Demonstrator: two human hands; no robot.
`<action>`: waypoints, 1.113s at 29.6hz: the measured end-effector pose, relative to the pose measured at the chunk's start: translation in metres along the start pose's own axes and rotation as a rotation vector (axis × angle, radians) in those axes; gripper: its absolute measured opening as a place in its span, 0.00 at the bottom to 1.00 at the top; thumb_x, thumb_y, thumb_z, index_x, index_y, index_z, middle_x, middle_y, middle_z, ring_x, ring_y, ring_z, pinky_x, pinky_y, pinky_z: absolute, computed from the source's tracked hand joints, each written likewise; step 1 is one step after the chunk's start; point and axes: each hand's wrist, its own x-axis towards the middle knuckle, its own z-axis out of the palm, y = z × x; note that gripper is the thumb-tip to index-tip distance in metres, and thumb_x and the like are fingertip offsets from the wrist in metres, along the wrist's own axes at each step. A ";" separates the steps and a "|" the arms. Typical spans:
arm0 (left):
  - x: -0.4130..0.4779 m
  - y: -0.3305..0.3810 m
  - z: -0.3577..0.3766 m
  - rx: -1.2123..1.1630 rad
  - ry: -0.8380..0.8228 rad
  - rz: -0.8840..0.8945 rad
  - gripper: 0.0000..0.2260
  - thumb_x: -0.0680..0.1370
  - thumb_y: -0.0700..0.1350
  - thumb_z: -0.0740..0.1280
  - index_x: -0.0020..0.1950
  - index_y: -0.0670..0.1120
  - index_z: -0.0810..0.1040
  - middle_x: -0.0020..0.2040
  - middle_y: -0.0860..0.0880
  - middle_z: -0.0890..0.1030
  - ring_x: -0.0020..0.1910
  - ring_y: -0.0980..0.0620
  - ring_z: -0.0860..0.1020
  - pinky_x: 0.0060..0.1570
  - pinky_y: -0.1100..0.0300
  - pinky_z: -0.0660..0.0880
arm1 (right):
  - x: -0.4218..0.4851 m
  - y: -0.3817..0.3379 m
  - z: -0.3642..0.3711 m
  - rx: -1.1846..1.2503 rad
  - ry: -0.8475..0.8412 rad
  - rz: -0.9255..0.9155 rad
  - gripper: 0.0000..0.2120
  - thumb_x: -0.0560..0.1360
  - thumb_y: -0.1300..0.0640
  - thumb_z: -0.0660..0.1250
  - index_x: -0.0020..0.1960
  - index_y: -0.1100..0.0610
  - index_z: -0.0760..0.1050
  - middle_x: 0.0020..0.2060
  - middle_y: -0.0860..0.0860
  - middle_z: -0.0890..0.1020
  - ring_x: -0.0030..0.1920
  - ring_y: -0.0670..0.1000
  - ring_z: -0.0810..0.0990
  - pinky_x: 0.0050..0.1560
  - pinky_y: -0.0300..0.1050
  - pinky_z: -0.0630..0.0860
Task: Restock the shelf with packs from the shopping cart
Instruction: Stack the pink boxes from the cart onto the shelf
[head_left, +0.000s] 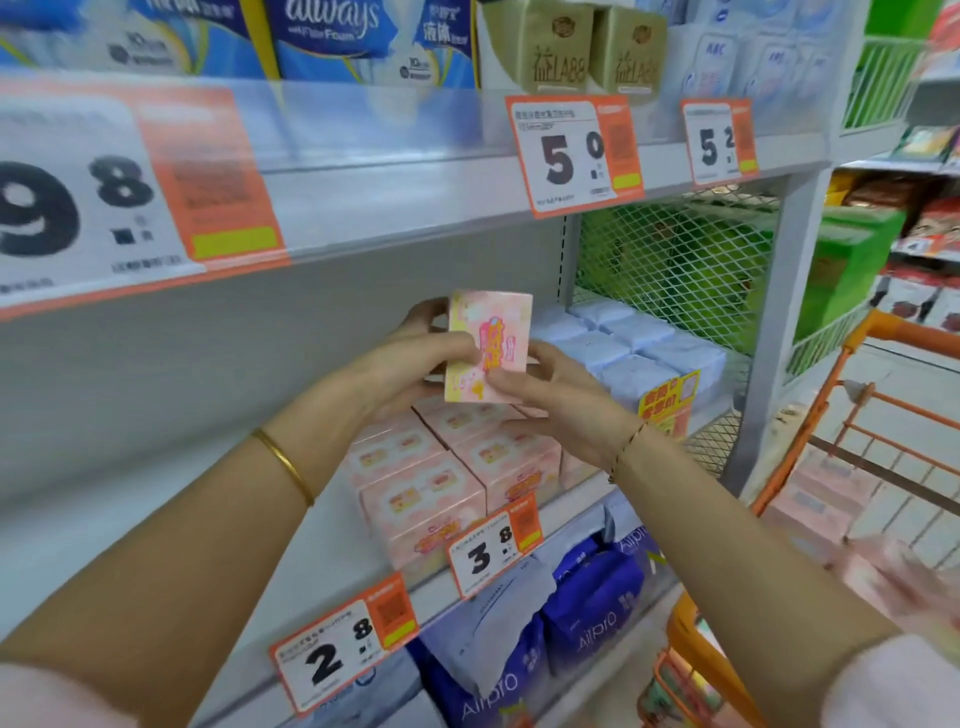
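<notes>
Now, mid-placement, our left hand (415, 358) and right hand (558, 397) both grip one pink pack (493, 332). Next we should set it on the matching stack (457, 467) below.

Gold bangle (284, 465) on the left wrist, thin braided cord (626, 451) on the right; 2 pale pink sleeves (893, 686).

Both arms extended forward, forearms bare; left hand (415, 358) and right hand (550, 389) meet, fingers curled round pink cardboard pack (491, 322).
</notes>
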 end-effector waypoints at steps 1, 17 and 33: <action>0.003 0.000 -0.005 0.031 0.013 0.004 0.41 0.56 0.46 0.74 0.69 0.48 0.66 0.58 0.48 0.79 0.56 0.47 0.79 0.60 0.43 0.74 | 0.003 -0.002 0.000 -0.012 0.007 -0.029 0.25 0.71 0.58 0.72 0.66 0.54 0.68 0.54 0.53 0.80 0.51 0.51 0.82 0.48 0.51 0.80; 0.079 -0.019 -0.056 0.686 0.230 0.017 0.35 0.62 0.49 0.72 0.66 0.38 0.69 0.61 0.41 0.73 0.59 0.42 0.74 0.51 0.59 0.70 | 0.066 0.010 -0.003 -0.626 0.342 -0.352 0.32 0.74 0.68 0.64 0.74 0.58 0.57 0.68 0.58 0.66 0.62 0.58 0.73 0.56 0.44 0.73; 0.091 -0.059 -0.050 0.968 0.116 -0.385 0.15 0.63 0.51 0.62 0.44 0.42 0.76 0.49 0.40 0.77 0.45 0.42 0.75 0.44 0.57 0.70 | 0.002 0.026 -0.059 -0.595 0.403 -0.243 0.29 0.76 0.64 0.62 0.74 0.53 0.57 0.69 0.52 0.66 0.55 0.49 0.75 0.51 0.45 0.74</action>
